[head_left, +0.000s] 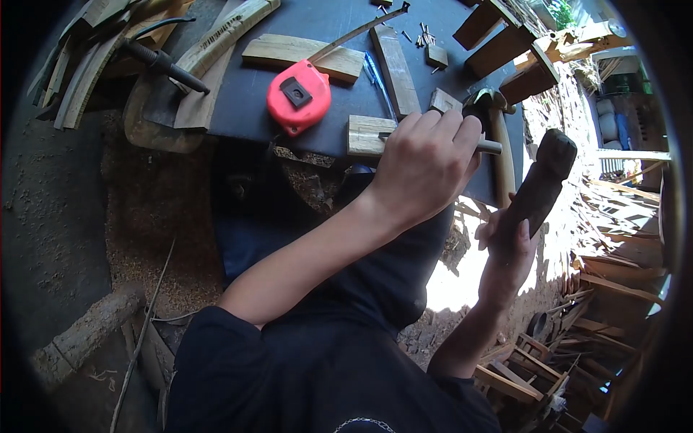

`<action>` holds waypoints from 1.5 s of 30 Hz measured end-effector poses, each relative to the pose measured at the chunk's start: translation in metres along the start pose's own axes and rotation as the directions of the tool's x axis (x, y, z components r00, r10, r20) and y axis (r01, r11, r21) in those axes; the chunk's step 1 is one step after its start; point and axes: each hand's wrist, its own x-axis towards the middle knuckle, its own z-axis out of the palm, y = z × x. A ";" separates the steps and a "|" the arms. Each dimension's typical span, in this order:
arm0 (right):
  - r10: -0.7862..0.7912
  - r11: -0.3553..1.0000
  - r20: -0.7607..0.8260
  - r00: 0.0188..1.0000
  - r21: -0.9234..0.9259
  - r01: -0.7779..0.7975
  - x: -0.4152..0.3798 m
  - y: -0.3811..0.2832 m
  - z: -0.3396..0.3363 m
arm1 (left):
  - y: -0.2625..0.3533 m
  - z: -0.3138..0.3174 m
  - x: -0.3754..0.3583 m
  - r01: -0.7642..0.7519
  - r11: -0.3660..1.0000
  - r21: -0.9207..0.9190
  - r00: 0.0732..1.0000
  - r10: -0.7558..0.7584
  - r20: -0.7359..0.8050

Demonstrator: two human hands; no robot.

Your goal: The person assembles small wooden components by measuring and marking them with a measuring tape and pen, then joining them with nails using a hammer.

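My left hand [432, 155] is closed around a chisel [491, 147], whose rod-like end sticks out to the right. Its narrow tip meets a small wooden block [363, 137] at the table's near edge; the rest is hidden by my fingers. Off to the right, my right hand [511, 242] grips a dark wooden mallet [548, 169], raised and tilted beside the table. Between the two hands lies a hammer [501, 155] with a pale wooden handle. A red tape measure [297, 97] rests left of the block, and a blue pen [375, 76] lies behind it.
On the dark table [245, 94] are a wooden strip [395, 68], a curved wood piece [303, 56], several nails [426, 35] and an upright wooden assembly [505, 50]. A clamp [164, 66] holds the left edge. Scrap wood [534, 361] is piled at lower right.
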 end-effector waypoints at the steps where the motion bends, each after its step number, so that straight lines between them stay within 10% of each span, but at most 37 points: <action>1: -0.020 1.000 0.021 1.000 -0.006 0.021 0.002 -0.004 -0.006 | 0.000 0.001 0.001 0.008 1.000 -0.002 1.000 -0.008 -0.026; 10: -0.514 0.751 -0.167 0.842 0.388 0.535 0.022 -0.076 -0.036 | -0.003 0.007 0.009 0.043 0.999 0.009 0.987 -0.041 -0.154; 14: -0.370 0.874 -0.003 0.929 0.339 0.349 0.013 -0.035 -0.016 | 0.001 0.002 0.011 0.075 0.997 0.007 0.989 -0.074 -0.126; 16: 0.042 0.946 0.192 0.981 -0.323 0.022 -0.009 -0.044 0.016 | -0.001 0.002 0.010 0.060 0.998 0.026 0.991 -0.057 -0.119; 17: 0.001 0.917 0.172 0.985 -0.394 0.068 -0.013 -0.032 0.012 | -0.001 0.001 0.008 0.062 0.997 0.037 0.992 -0.058 -0.109; 23: -0.185 0.920 -0.116 0.976 0.329 0.213 0.001 -0.026 -0.001 | -0.005 0.003 0.004 0.048 0.997 0.056 0.994 -0.043 -0.098; 26: -0.105 0.968 -0.146 0.984 0.212 0.135 -0.005 -0.012 0.021 | -0.003 0.004 0.004 0.049 0.996 0.071 0.996 -0.043 -0.084; 29: 0.107 0.957 0.153 0.982 -0.285 -0.059 -0.018 -0.028 0.026 | -0.005 0.004 0.004 0.051 0.994 0.100 0.996 -0.044 -0.078; 34: -0.177 0.908 -0.154 0.972 0.355 0.221 0.004 -0.024 0.016 | -0.006 0.004 0.001 0.052 0.990 0.131 0.996 -0.043 -0.076; 36: -0.068 0.933 -0.278 0.958 0.323 0.160 0.001 -0.018 0.032 | -0.006 0.005 0.002 0.040 0.992 0.120 0.996 -0.030 -0.087; 38: 0.093 0.985 0.151 0.984 -0.161 -0.068 -0.013 -0.017 0.025 | -0.006 0.004 0.002 0.057 0.985 0.164 0.996 -0.044 -0.080; 40: 0.065 0.958 0.159 0.985 -0.288 -0.017 -0.014 -0.012 0.018 | -0.008 0.003 0.001 0.058 0.981 0.187 0.996 -0.045 -0.075; 42: 0.128 0.989 0.148 0.981 -0.093 -0.115 -0.004 -0.019 -0.004 | -0.010 0.003 -0.001 0.044 0.982 0.184 0.997 -0.032 -0.066; 45: -0.105 0.949 -0.197 0.975 0.272 0.157 0.006 -0.023 0.015 | -0.010 0.002 -0.002 0.039 0.980 0.194 0.997 -0.026 -0.068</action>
